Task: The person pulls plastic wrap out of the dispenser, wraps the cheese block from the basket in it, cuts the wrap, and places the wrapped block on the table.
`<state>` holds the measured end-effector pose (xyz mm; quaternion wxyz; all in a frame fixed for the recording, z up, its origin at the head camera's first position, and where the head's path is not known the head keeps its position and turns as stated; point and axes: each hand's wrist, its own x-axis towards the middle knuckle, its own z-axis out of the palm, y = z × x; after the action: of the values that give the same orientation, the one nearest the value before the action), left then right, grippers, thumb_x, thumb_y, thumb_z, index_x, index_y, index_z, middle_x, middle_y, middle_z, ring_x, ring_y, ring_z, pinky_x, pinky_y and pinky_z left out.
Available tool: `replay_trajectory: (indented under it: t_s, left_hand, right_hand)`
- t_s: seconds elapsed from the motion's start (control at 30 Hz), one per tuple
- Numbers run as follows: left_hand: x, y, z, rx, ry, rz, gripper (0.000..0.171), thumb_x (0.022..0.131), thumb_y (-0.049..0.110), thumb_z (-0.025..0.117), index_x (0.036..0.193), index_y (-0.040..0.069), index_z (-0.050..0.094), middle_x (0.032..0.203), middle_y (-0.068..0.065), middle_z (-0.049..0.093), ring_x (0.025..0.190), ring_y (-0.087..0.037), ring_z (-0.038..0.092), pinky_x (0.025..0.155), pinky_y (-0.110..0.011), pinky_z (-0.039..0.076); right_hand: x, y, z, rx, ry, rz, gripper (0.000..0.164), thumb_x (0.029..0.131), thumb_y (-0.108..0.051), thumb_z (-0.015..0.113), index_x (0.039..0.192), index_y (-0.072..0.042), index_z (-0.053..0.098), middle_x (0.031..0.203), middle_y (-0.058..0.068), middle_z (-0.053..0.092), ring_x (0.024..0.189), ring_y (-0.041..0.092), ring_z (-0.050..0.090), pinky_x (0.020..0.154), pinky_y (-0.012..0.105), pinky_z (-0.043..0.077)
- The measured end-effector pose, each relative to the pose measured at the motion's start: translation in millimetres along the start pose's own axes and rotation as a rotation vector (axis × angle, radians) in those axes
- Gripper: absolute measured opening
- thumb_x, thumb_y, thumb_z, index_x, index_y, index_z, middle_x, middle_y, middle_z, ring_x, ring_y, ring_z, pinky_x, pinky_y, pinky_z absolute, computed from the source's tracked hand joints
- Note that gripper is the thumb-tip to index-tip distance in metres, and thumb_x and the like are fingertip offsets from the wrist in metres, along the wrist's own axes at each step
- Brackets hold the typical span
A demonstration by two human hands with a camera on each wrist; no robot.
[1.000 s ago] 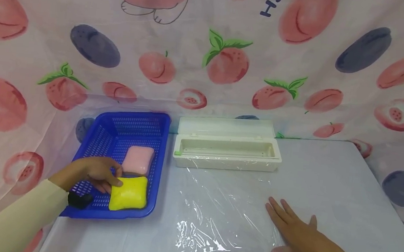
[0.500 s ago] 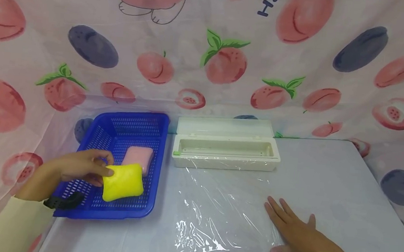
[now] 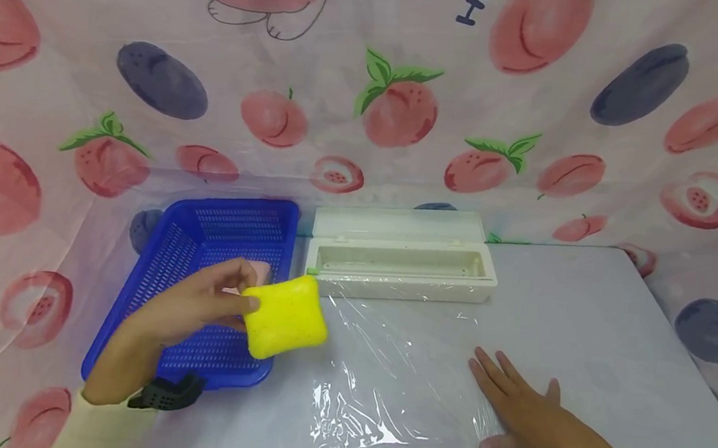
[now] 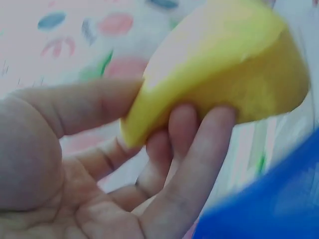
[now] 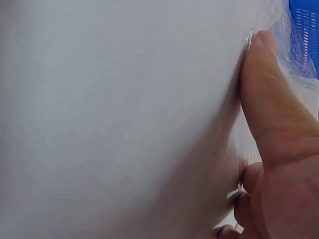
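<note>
A yellow block (image 3: 286, 318) is pinched in the fingers of the left hand (image 3: 191, 307), below left of frame centre, near a blue basket (image 3: 242, 225); at lower right, the right hand (image 3: 524, 414) is laid, fingers spread, at the edge of clear film (image 3: 377, 370).

Yellow sponge (image 3: 287, 318), sq. w/ rounded corners, tilted in midair, pinched in L hand (image 3: 189, 306); clear plastic wrap (image 3: 377, 377) lies creased & shiny on tbl (image 3: 589, 333), R hand (image 3: 525, 415) at its R edge.
</note>
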<state>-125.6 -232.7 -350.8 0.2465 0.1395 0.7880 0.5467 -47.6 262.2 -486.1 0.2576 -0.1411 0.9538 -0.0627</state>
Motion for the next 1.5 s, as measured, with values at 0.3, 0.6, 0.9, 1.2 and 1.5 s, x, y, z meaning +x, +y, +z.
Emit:
replay_trajectory:
  t_s: [0.3,0.6,0.9,1.2,1.5]
  left_hand:
    - [38.7,11.9,98.5,0.09,0.089,-0.014,0.019,0.101,0.016,0.061,0.116,0.007,0.052,0.111,-0.014,0.061,0.088,-0.021,0.071,0.082,-0.04,0.061]
    - [90.4,-20.4,152.4,0.067,-0.043,0.034,0.012,0.101,0.009,0.06,0.111,0.005,0.055,0.104,-0.013,0.063,0.08,-0.02,0.069,0.074,-0.038,0.063]
    - [109.4,-46.4,174.7,0.152,-0.052,-0.01,0.01,0.1,0.008,0.061,0.109,0.007,0.057,0.096,-0.008,0.064,0.074,-0.023,0.068,0.068,-0.032,0.06]
    - [112.2,-54.4,185.1,0.213,-0.026,-0.052,0.009,0.1,0.009,0.062,0.107,0.01,0.057,0.094,-0.007,0.065,0.07,-0.018,0.064,0.064,-0.028,0.055]
    - [110.2,-54.0,190.7,0.367,0.064,-0.049,0.012,0.098,0.014,0.064,0.107,0.007,0.059,0.08,-0.002,0.059,0.071,-0.016,0.055,0.064,-0.028,0.046]
  right_hand:
    - [0,-1,-2,-0.002,-0.011,0.007,0.133,0.059,-0.08,0.075,0.164,-0.02,0.02,0.173,0.008,0.01,0.156,0.046,0.011,0.086,0.095,0.005]
    - [4,2,2,-0.019,-0.037,0.051,0.135,0.056,-0.084,0.073,0.164,-0.025,0.02,0.174,0.004,0.008,0.157,0.043,0.011,0.086,0.092,0.001]
    - [1,0,0,-0.006,-0.023,0.036,0.134,0.057,-0.082,0.074,0.164,-0.024,0.02,0.173,0.004,0.009,0.156,0.044,0.012,0.087,0.093,0.002]
    - [2,-1,2,-0.013,-0.021,0.054,0.136,0.054,-0.083,0.075,0.164,-0.025,0.021,0.173,0.005,0.011,0.156,0.044,0.012,0.086,0.092,0.002]
    - [2,-2,0,-0.012,-0.029,0.065,0.137,0.053,-0.083,0.076,0.164,-0.025,0.021,0.173,0.004,0.011,0.156,0.044,0.011,0.086,0.091,0.0]
